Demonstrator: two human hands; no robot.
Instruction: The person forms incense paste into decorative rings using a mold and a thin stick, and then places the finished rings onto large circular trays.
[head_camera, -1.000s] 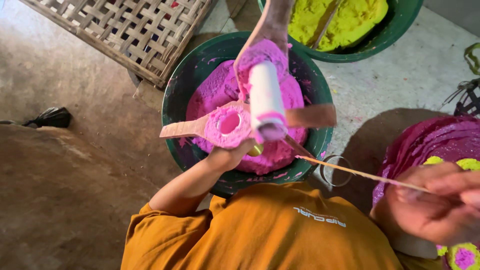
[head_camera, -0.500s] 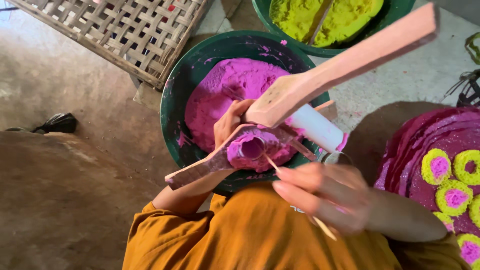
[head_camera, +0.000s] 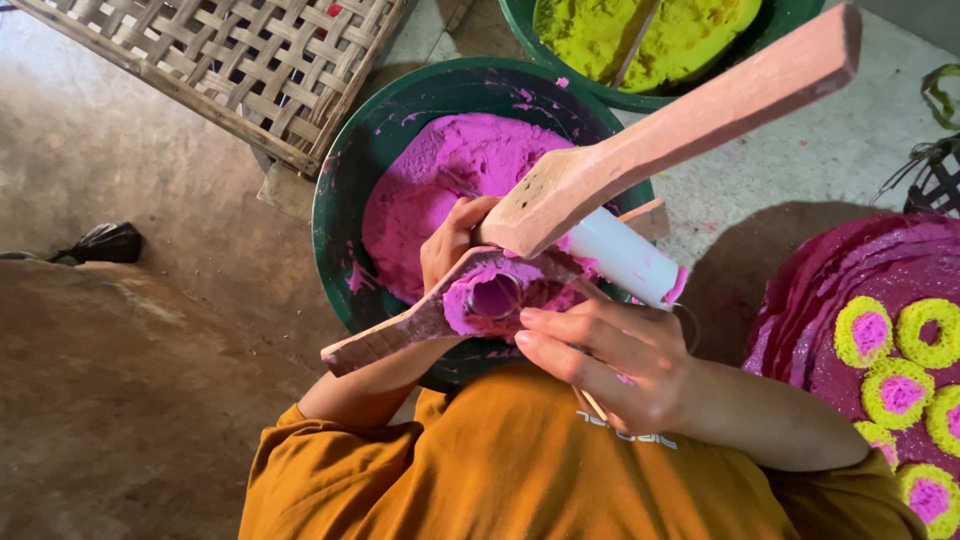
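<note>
My left hand (head_camera: 452, 240) grips a two-piece wooden paddle mold over the pink bowl. Its lower paddle (head_camera: 395, 335) points down-left. The upper paddle (head_camera: 700, 110) sticks out toward the upper right. A ring of pink dough (head_camera: 495, 297) sits in the mold around a hole, and a white tube (head_camera: 628, 258) lies just behind it. My right hand (head_camera: 610, 360) rests its fingers against the dough's near edge and holds a thin stick (head_camera: 591, 402), mostly hidden under the palm. Below are my orange sleeves.
A dark green bowl (head_camera: 338, 200) holds pink crumbly dough (head_camera: 450, 170). A second green bowl (head_camera: 560, 55) with yellow-green dough stands behind it. A woven bamboo tray (head_camera: 230, 60) leans at the back left. A tray (head_camera: 800, 300) of pink-and-yellow rings is at the right. A black object (head_camera: 100, 240) lies on the left floor.
The mold has swung from flat to tilted, its upper paddle now pointing up-right. My right hand came in from the right with the stick and now touches the dough.
</note>
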